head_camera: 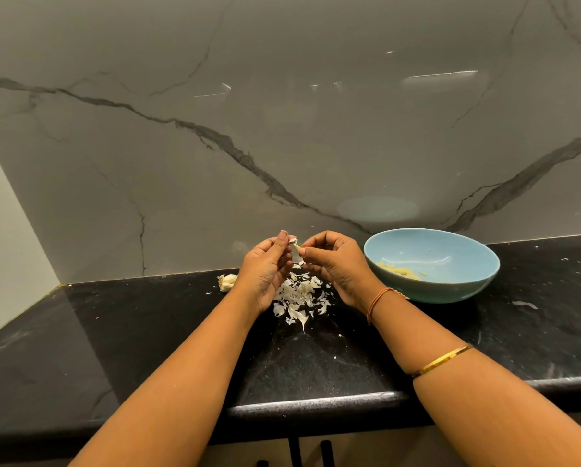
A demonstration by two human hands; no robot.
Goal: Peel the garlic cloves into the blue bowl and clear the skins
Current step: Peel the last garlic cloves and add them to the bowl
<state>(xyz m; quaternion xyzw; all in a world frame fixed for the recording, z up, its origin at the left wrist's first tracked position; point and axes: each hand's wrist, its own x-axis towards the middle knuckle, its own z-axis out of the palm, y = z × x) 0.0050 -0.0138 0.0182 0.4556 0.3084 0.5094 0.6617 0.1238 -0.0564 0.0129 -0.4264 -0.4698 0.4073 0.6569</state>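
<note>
Together, left hand point(265, 269) and right hand point(338, 261) fingers pinch clove point(295, 245) over skins point(299, 294), near bowl point(457, 284).

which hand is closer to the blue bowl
Right. The right hand is just left of the blue bowl; the left hand is farther left, across the garlic clove both pinch.

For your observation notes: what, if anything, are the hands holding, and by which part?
One garlic clove, pinched at opposite sides by the left hand and right hand.
</note>
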